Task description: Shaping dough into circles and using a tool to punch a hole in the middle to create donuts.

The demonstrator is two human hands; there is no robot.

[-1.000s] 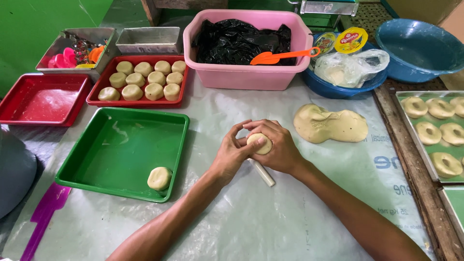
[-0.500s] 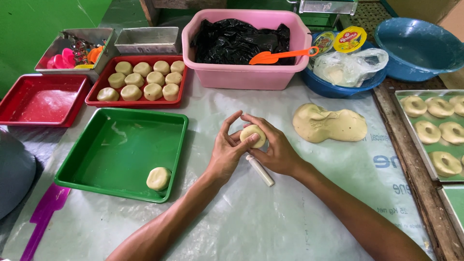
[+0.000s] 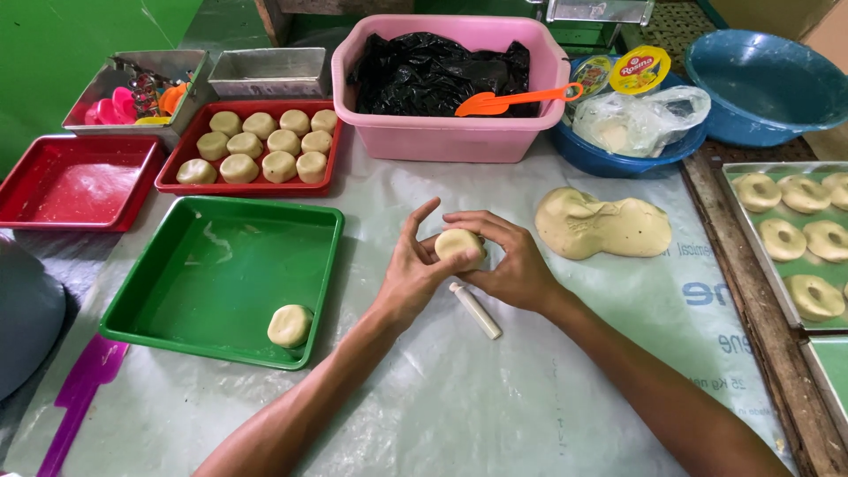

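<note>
Plastic-covered table (image 3: 459, 415), left hand (image 3: 411, 274), right hand (image 3: 512, 265), both cupping dough ball (image 3: 458, 243)

A green tray (image 3: 159, 300) holds one dough ball (image 3: 290, 325). A red tray (image 3: 250, 184) holds ten. A pink tub (image 3: 442, 132) stands behind.

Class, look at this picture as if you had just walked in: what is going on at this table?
A person holds a dough ball between the left hand and right hand, above a plastic-covered table. A small white stick lies just below the hands. One shaped piece sits in the green tray, nine more fill the red tray, and a slab of dough lies to the right.
</note>
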